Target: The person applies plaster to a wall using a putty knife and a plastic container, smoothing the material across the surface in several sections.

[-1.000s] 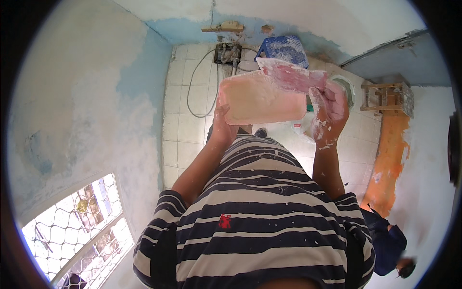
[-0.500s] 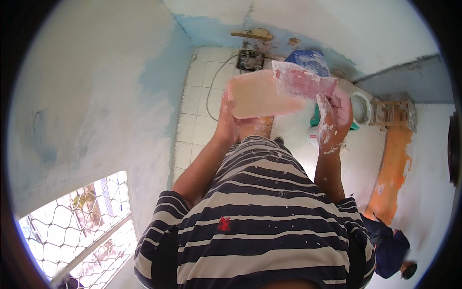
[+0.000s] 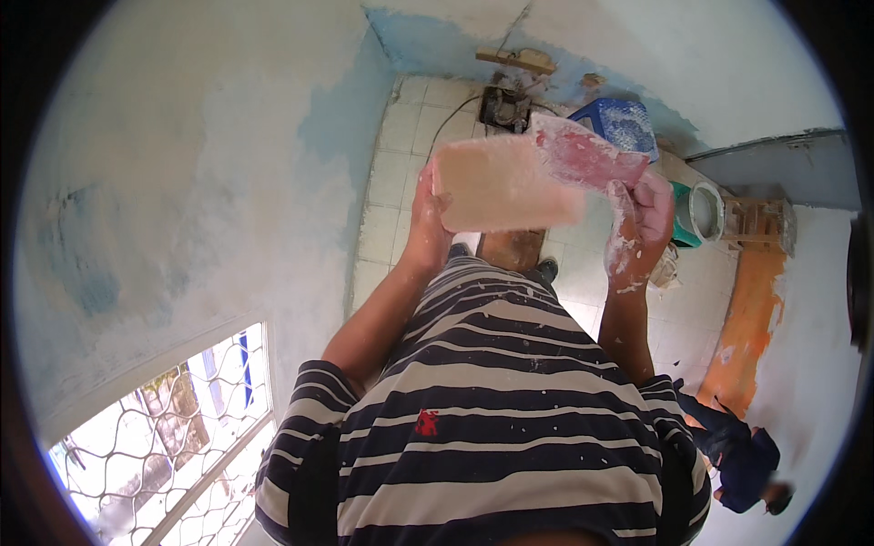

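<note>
My left hand (image 3: 428, 225) is closed on the near-left edge of a pale pink rectangular tray (image 3: 510, 187) with a beige middle, blurred along its right side. My right hand (image 3: 643, 223), spotted with white paste, grips a red flat spreader (image 3: 596, 159) by its right end. White paste smears the spreader, and its left part lies over the tray's far right corner. Whether the two touch, I cannot tell.
To the left, a patchy white and blue wall (image 3: 337, 136) has a grilled window (image 3: 182, 428). Beyond the tray are a dark box-like device (image 3: 503, 109) and a blue stool-like thing (image 3: 624, 123). Right stand a white-rimmed bucket (image 3: 706, 211) and a wooden frame (image 3: 760, 221). Another person (image 3: 746, 460) is at lower right.
The floor, wall and window have shifted in view as my head turned. Both hands keep their grip on the tray and spreader, which sit slightly farther right. The other person's legs show more.
</note>
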`<state>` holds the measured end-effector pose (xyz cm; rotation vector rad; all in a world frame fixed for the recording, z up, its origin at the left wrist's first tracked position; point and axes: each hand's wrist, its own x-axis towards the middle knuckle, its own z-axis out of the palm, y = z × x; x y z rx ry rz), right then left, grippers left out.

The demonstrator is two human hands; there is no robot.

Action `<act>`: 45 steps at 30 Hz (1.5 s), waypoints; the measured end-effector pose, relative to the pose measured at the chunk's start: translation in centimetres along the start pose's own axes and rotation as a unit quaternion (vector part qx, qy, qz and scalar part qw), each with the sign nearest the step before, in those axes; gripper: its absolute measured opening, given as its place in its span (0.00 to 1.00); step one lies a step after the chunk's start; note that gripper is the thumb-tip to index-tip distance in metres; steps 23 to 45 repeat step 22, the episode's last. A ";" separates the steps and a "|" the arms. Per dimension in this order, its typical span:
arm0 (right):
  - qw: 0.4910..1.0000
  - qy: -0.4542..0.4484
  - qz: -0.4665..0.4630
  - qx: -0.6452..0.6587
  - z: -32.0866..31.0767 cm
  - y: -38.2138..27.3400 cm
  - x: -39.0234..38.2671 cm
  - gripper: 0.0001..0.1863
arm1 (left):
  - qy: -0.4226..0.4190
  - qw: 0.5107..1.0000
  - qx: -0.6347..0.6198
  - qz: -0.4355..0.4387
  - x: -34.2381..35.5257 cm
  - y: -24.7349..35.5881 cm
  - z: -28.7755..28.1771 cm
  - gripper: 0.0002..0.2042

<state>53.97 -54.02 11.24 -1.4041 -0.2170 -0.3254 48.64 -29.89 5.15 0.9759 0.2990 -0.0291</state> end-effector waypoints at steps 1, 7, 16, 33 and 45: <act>1.000 0.003 -0.003 -0.002 0.6 -0.3 -0.1 0.17 | -0.018 1.000 0.001 0.022 0.2 -0.6 -1.1 0.28; 1.000 0.001 0.002 0.007 1.5 -1.3 1.2 0.16 | -0.022 0.999 -0.026 0.007 1.4 1.5 0.4 0.28; 0.999 0.009 -0.027 -0.018 2.0 -1.5 1.7 0.14 | -0.039 0.999 0.025 0.002 4.0 3.3 0.4 0.28; 0.981 -0.022 -0.081 -0.175 2.5 -1.3 2.1 0.17 | -0.049 0.995 0.083 -0.020 3.5 4.1 1.4 0.29; 0.981 -0.022 -0.081 -0.175 2.5 -1.3 2.1 0.17 | -0.049 0.995 0.083 -0.020 3.5 4.1 1.4 0.29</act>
